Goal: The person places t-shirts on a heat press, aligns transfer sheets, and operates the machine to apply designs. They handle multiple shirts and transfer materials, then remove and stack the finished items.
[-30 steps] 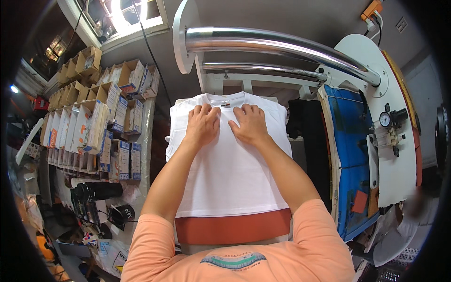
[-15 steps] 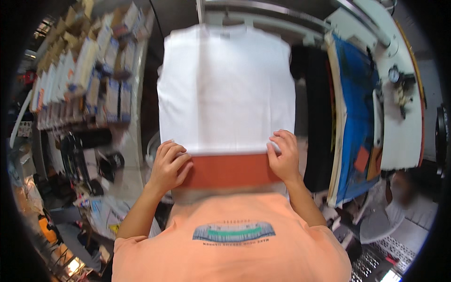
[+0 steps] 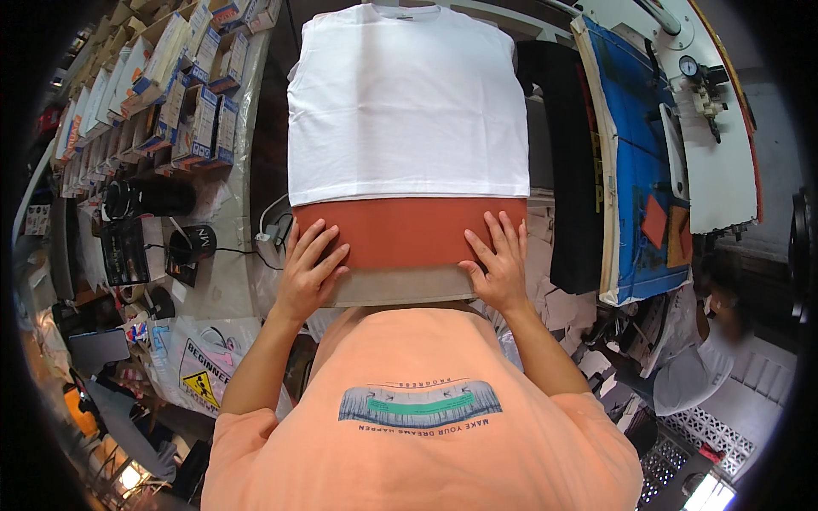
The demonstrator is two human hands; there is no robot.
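A white T-shirt point(image 3: 407, 102) lies flat on an orange-red pad point(image 3: 409, 232) that tops a tan platen. My left hand point(image 3: 308, 271) rests flat on the pad's near left corner, fingers spread, just below the shirt's hem. Over at the near right corner, my right hand point(image 3: 499, 260) lies the same way, fingers apart. Neither hand holds anything. My orange shirt point(image 3: 417, 409) fills the lower middle and hides the platen's near edge.
Rows of small boxes point(image 3: 175, 94) line a shelf at the left. Black devices and cables point(image 3: 145, 221) sit below them. A black garment point(image 3: 569, 170) and a blue board point(image 3: 635, 162) lie to the right, beside a white machine panel with a gauge point(image 3: 694, 77).
My hands slid from the shirt's collar down to the hem, then onto the bare pad below it. The view has tilted downward.
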